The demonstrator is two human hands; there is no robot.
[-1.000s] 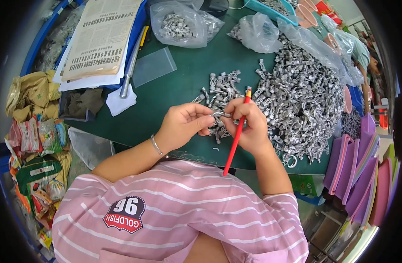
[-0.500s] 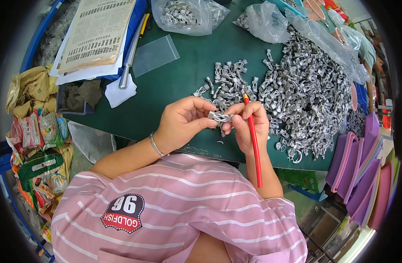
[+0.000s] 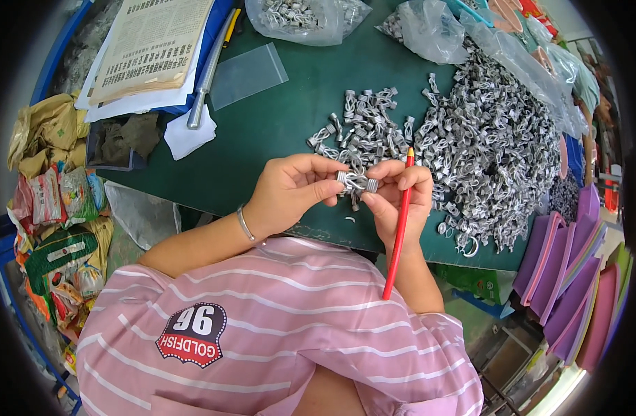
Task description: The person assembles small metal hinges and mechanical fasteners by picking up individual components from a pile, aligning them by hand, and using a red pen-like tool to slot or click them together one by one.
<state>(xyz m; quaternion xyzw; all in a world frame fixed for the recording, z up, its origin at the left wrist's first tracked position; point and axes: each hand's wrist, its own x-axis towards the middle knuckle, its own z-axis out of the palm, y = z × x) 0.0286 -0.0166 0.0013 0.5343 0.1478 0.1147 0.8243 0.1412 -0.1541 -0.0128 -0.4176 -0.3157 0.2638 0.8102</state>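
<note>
Above the near edge of the green table, my left hand (image 3: 280, 191) pinches the left end of a small grey looped metal piece (image 3: 356, 183) with ribbed ends. My right hand (image 3: 404, 204) has its thumb and fingers at the other end of it. A red pencil (image 3: 397, 246) with a pale tip rests across the right hand, tip pointing away from me. Just beyond my hands lies a small pile of similar metal pieces (image 3: 366, 128). To the right spreads a much larger heap of them (image 3: 494, 159).
Clear plastic bags of metal pieces (image 3: 297, 17) stand at the back. A flat clear bag (image 3: 248, 75), a metal rod (image 3: 205, 87) and a newspaper stack (image 3: 151, 52) lie left. Purple bins (image 3: 560, 270) stand right, and packets (image 3: 58, 201) fill the lower left.
The metal piece has turned between my fingers, and its right ribbed end now shows. My right hand has shifted slightly right, and the pencil leans more, its lower end farther left.
</note>
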